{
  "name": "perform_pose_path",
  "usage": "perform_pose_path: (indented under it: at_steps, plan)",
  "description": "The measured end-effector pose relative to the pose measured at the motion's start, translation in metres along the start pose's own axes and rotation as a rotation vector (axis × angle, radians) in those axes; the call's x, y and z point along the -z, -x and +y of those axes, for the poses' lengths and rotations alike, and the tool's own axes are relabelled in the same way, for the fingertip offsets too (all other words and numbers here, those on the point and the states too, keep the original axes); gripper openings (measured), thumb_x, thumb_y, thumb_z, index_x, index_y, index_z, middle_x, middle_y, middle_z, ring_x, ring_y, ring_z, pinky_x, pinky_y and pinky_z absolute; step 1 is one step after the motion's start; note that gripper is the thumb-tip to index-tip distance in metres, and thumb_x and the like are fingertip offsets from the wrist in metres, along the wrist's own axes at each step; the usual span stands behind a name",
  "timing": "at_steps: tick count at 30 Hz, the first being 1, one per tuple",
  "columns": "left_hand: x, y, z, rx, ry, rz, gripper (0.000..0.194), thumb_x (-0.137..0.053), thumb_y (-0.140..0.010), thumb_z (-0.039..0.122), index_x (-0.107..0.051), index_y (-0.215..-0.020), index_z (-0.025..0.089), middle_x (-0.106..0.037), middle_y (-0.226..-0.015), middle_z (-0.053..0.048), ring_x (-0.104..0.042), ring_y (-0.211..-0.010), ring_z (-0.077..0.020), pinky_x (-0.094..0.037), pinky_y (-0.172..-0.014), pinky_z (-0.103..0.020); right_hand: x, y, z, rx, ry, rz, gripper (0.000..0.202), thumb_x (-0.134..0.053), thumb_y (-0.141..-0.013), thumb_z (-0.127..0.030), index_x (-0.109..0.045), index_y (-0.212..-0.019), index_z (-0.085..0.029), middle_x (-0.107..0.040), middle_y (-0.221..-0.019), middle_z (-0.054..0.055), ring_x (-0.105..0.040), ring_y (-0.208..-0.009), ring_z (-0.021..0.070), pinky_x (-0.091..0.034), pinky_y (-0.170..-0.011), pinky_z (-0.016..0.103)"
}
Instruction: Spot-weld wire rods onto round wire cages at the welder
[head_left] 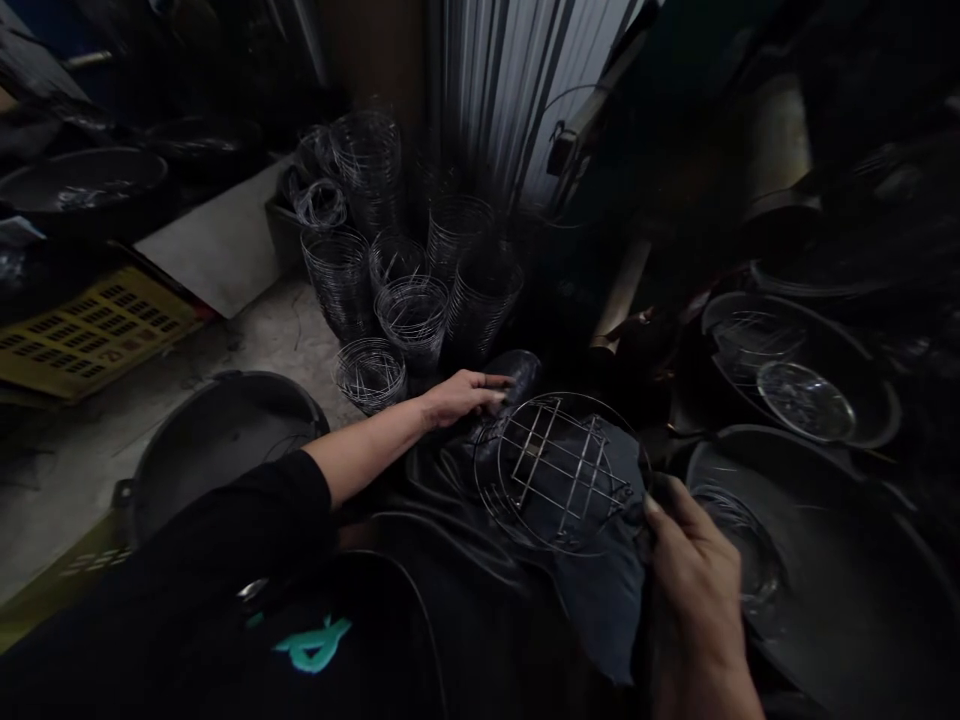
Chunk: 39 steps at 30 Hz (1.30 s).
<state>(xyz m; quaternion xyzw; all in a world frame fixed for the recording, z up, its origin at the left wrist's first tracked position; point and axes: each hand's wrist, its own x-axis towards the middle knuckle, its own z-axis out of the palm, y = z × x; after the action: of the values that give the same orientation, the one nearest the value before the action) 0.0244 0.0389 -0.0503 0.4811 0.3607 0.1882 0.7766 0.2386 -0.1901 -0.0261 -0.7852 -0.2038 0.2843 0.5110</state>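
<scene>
A round wire rack (566,465), with crossed bars inside a ring, lies tilted over dark grey cloth (604,610) on my lap. My right hand (694,565) is closed at the rack's right rim, thumb and fingers pressed together there; part of the grip is in shadow. On the rack's upper left, my left hand (461,397) reaches out with its fingers stretched and somewhat apart. Its fingertips rest against a dark rounded, speckled thing (519,375) whose kind I cannot make out. Whether the left fingers touch the rack's ring is unclear.
Several stacks of round wire pieces (337,280) stand ahead on the floor. A black basin (225,450) is at left, beside a yellow crate (97,330). At right are large dark basins (847,560), one holding wire racks (806,400). A pale pipe (622,295) slants behind.
</scene>
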Motion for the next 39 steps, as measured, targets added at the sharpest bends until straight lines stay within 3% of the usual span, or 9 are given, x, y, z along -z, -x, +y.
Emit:
perform_pose_path:
  at_steps: [5,8,14,19,23,26,29,36,39]
  plan:
    - [-0.019,-0.018,-0.002,-0.033,0.043,0.034,0.043,-0.071,-0.071,0.010,-0.070,-0.113,0.013,-0.070,-0.079,-0.002,-0.055,-0.059,-0.0050,-0.043,-0.059,-0.019,-0.013,-0.002,0.006,-0.161,-0.018,-0.083,0.073,-0.076,-0.064,-0.039,-0.060,-0.131,-0.015,-0.057,-0.056,-0.004,-0.042,-0.043,0.0102,-0.033,-0.040,0.023]
    - [-0.026,-0.023,-0.002,-0.075,0.080,0.033,0.048,-0.070,-0.067,0.002,-0.070,-0.113,0.015,-0.070,-0.082,-0.001,-0.058,-0.066,-0.0048,-0.045,-0.066,-0.018,-0.011,-0.001,-0.004,-0.147,-0.071,-0.087,0.079,-0.076,-0.061,-0.037,-0.058,-0.134,-0.013,-0.058,-0.057,-0.003,-0.046,-0.046,0.0105,-0.039,-0.045,0.024]
    - [-0.028,-0.025,-0.002,-0.073,0.117,0.006,0.043,-0.073,-0.076,0.020,-0.067,-0.118,0.013,-0.066,-0.069,0.000,-0.052,-0.053,-0.0040,-0.038,-0.053,-0.018,-0.013,0.000,-0.026,-0.235,-0.074,-0.037,0.092,-0.077,-0.049,-0.035,-0.056,-0.133,-0.003,-0.055,-0.047,-0.004,-0.046,-0.040,0.0121,-0.037,-0.045,0.026]
    - [-0.027,-0.030,-0.006,-0.101,0.137,-0.006,0.049,-0.072,-0.068,0.004,-0.068,-0.115,0.014,-0.070,-0.081,-0.002,-0.058,-0.063,-0.0043,-0.044,-0.062,-0.018,-0.014,-0.003,-0.023,-0.230,-0.032,-0.065,0.087,-0.074,-0.052,-0.035,-0.058,-0.133,-0.005,-0.048,-0.040,-0.006,-0.042,-0.035,0.0121,-0.032,-0.040,0.024]
    - [-0.027,-0.034,-0.006,-0.090,0.115,-0.045,0.055,-0.064,-0.064,-0.004,-0.067,-0.116,0.013,-0.070,-0.082,-0.002,-0.057,-0.059,-0.0041,-0.043,-0.058,-0.018,-0.011,-0.010,-0.012,-0.230,0.040,-0.085,0.076,-0.072,-0.055,-0.035,-0.064,-0.127,-0.013,-0.062,-0.057,-0.002,-0.047,-0.043,0.0122,-0.035,-0.040,0.024]
    - [-0.027,-0.033,-0.006,-0.074,0.095,-0.088,0.058,-0.060,-0.064,-0.004,-0.066,-0.119,0.014,-0.071,-0.086,-0.003,-0.057,-0.058,-0.0045,-0.042,-0.057,-0.019,-0.005,-0.017,-0.006,-0.133,0.168,-0.095,0.061,-0.069,-0.059,-0.038,-0.071,-0.117,-0.017,-0.073,-0.098,0.007,-0.067,-0.083,0.0210,-0.052,-0.066,0.027]
    - [-0.025,-0.032,-0.006,-0.081,0.074,-0.098,0.062,-0.058,-0.064,-0.006,-0.065,-0.122,0.014,-0.072,-0.090,-0.004,-0.059,-0.064,-0.0050,-0.042,-0.061,-0.018,0.003,-0.019,-0.005,-0.028,0.290,-0.164,0.057,-0.067,-0.062,-0.040,-0.072,-0.114,-0.017,-0.070,-0.113,0.009,-0.062,-0.111,0.0272,-0.051,-0.090,0.033]
    - [-0.010,-0.030,-0.004,-0.104,-0.063,-0.286,0.072,-0.058,-0.059,-0.005,-0.061,-0.127,0.016,-0.072,-0.111,-0.010,-0.066,-0.097,-0.0156,-0.044,-0.070,-0.020,0.013,-0.005,-0.007,-0.038,0.229,-0.400,0.082,-0.079,-0.057,-0.044,-0.060,-0.132,-0.018,-0.069,-0.119,0.009,-0.062,-0.113,0.0308,-0.053,-0.092,0.040]
    - [-0.001,-0.026,0.001,-0.097,-0.097,-0.376,0.075,-0.060,-0.060,-0.002,-0.057,-0.132,0.017,-0.068,-0.123,-0.012,-0.062,-0.114,-0.0204,-0.047,-0.080,-0.024,0.013,0.000,-0.008,-0.035,0.235,-0.429,0.093,-0.084,-0.053,-0.045,-0.055,-0.137,-0.019,-0.066,-0.124,0.009,-0.060,-0.117,0.0326,-0.052,-0.096,0.041]
